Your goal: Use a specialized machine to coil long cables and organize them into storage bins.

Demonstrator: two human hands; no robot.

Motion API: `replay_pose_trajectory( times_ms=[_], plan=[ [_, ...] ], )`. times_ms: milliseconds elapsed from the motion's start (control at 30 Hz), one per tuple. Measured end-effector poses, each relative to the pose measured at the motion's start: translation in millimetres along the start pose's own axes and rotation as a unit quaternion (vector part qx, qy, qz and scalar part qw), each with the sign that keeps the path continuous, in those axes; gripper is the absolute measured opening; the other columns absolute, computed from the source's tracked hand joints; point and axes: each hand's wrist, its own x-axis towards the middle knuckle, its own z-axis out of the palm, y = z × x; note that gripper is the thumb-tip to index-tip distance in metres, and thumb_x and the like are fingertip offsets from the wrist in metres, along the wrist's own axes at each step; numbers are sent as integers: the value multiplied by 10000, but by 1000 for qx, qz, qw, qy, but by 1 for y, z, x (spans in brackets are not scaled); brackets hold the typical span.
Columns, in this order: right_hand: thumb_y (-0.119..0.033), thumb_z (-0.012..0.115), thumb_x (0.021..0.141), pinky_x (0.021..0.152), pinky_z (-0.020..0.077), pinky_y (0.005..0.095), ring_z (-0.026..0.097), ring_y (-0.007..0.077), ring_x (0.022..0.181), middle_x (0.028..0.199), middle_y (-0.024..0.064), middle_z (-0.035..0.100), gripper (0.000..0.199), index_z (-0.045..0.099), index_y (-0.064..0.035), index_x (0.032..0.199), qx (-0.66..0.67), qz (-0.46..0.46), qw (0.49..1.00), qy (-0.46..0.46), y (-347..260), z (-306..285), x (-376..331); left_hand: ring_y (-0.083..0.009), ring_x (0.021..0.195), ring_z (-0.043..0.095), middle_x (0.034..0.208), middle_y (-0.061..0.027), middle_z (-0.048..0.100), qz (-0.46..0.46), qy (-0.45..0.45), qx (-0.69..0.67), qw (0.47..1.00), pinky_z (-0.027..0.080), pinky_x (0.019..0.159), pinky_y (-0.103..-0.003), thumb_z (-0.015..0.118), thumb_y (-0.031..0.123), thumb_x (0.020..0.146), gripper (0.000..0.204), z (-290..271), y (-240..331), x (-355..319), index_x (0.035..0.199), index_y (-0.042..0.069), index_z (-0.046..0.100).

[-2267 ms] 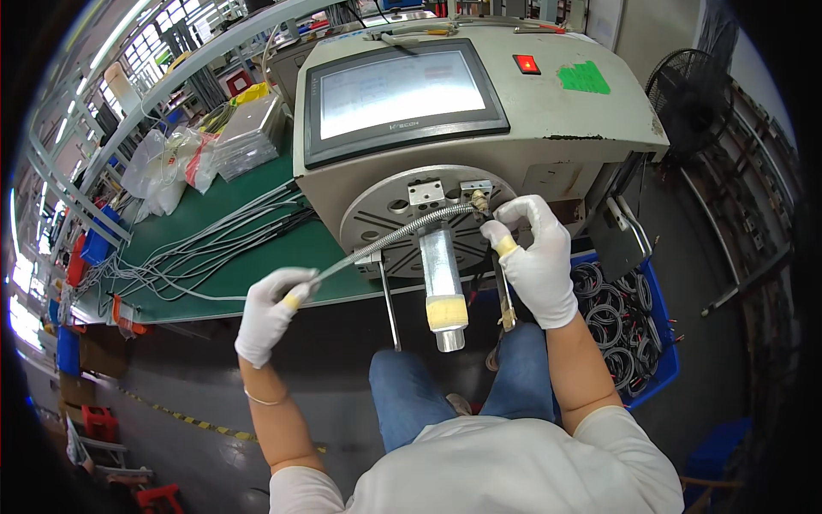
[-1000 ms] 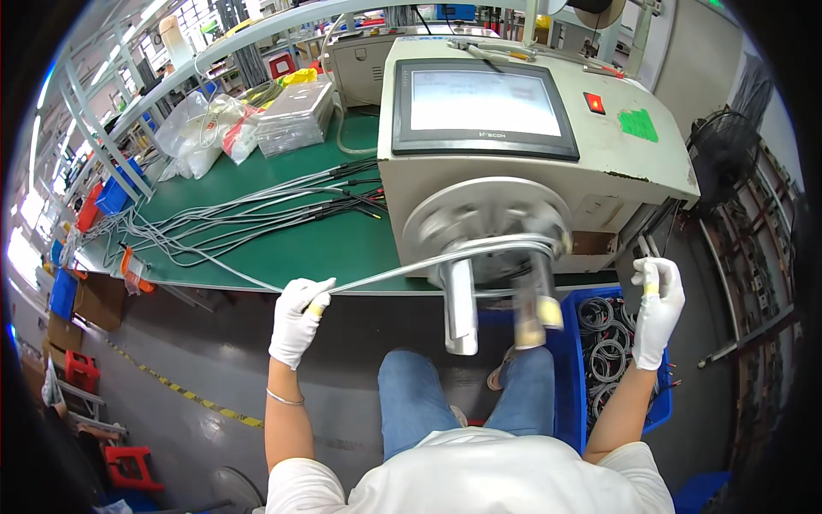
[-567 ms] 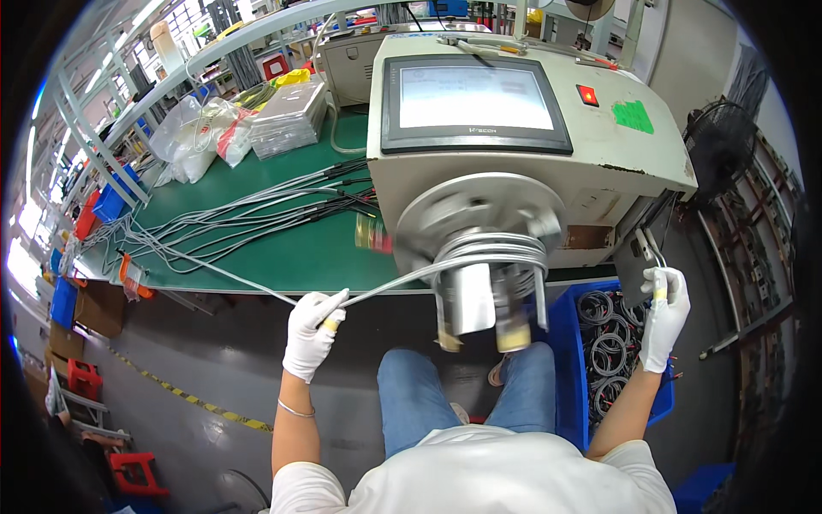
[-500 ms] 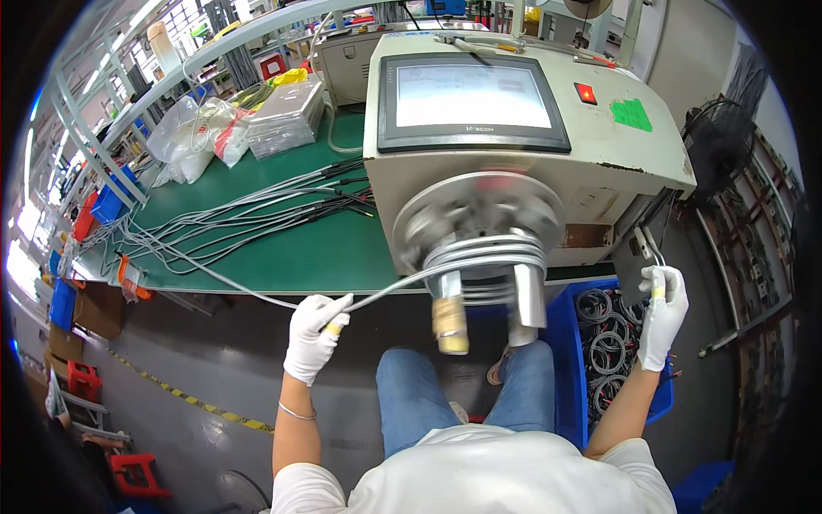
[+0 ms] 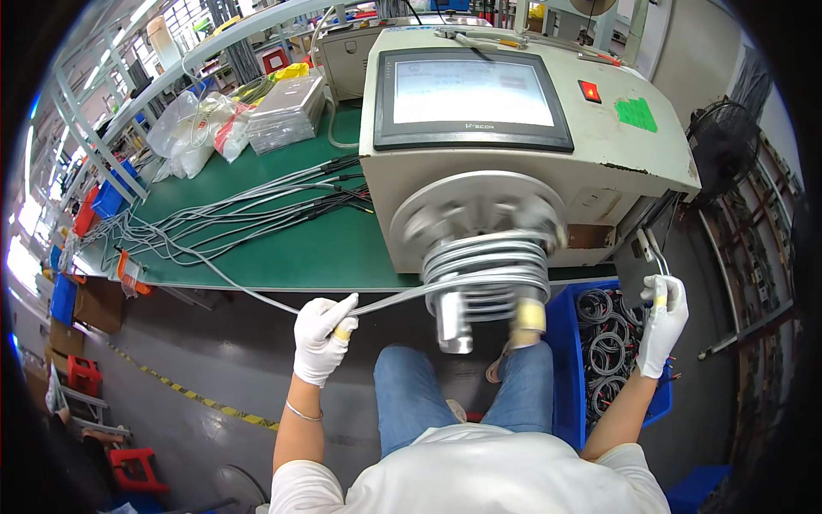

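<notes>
My left hand (image 5: 322, 341), in a white glove, is closed round a grey cable (image 5: 377, 305) left of the winding head. From there the cable runs taut onto the coil (image 5: 486, 261), wrapped in several turns round the spinning posts. The metal disc (image 5: 475, 201) behind the coil is blurred by motion, as are the posts. On the far right, my gloved right hand (image 5: 664, 321) pinches the lower end of a thin, pale, bent strip (image 5: 658, 255) beside the machine's side. Its exact kind is unclear.
The winding machine (image 5: 634, 158) carries a lit screen (image 5: 473, 92) and pliers (image 5: 479, 39) on top. More grey cables (image 5: 248, 201) lie across the green table (image 5: 342, 265). A blue bin (image 5: 565, 368) of coiled cables stands below my right hand. A black fan (image 5: 723, 150) is at right.
The winding head has turned, swapping the posts' places, and more cable lies on the coil. My left hand has shifted slightly right, still on the cable; my right hand is slightly lower.
</notes>
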Motion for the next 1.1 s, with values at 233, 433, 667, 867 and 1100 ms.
replay_pose_trajectory(
  times_ms=[233, 433, 667, 867, 1100],
  plan=[
    [-126, 545, 941, 695, 405, 228, 502, 80, 698, 834, 29, 610, 141, 585, -5, 880, 14, -10, 1000, 6, 3, 0, 0, -169, 617, 547, 710, -63, 574, 19, 28, 5, 999, 432, 563, -271, 681, 109, 807, 284, 3, 15, 4, 1079, 24, 671],
    [-127, 539, 944, 685, 411, 228, 509, 83, 701, 837, 35, 612, 146, 583, -5, 877, 12, -11, 1000, -6, -1, 2, -3, -183, 614, 592, 737, -80, 606, 58, 21, -13, 998, 471, 562, -270, 645, -57, 737, 362, 18, 39, 18, 1088, 31, 663],
    [-71, 556, 917, 679, 427, 217, 525, 83, 700, 833, 35, 607, 92, 594, 0, 873, 44, 5, 997, -61, -20, 18, -17, -200, 621, 592, 767, -95, 620, 76, -21, -52, 996, 474, 571, -277, 638, 16, 806, 354, 28, 73, 42, 1158, -10, 616],
    [14, 596, 843, 786, 471, 247, 590, 135, 831, 940, 73, 609, 84, 608, 18, 926, 71, -56, 978, -186, -42, 38, -29, -109, 615, 387, 729, 9, 430, -154, -54, -186, 969, 398, 602, -209, 792, 421, 720, 944, 27, 102, 57, 1411, -19, 323],
    [-476, 821, 616, 1067, 327, 386, 464, 288, 1222, 1309, 173, 469, 1048, 325, 9, 1403, 92, -202, 906, -360, -72, 84, -12, -163, 750, 517, 831, -64, 522, -252, -102, -71, 960, 462, 763, -262, 747, 130, 696, 579, 34, 117, 76, 1212, 52, 497]
  ],
)
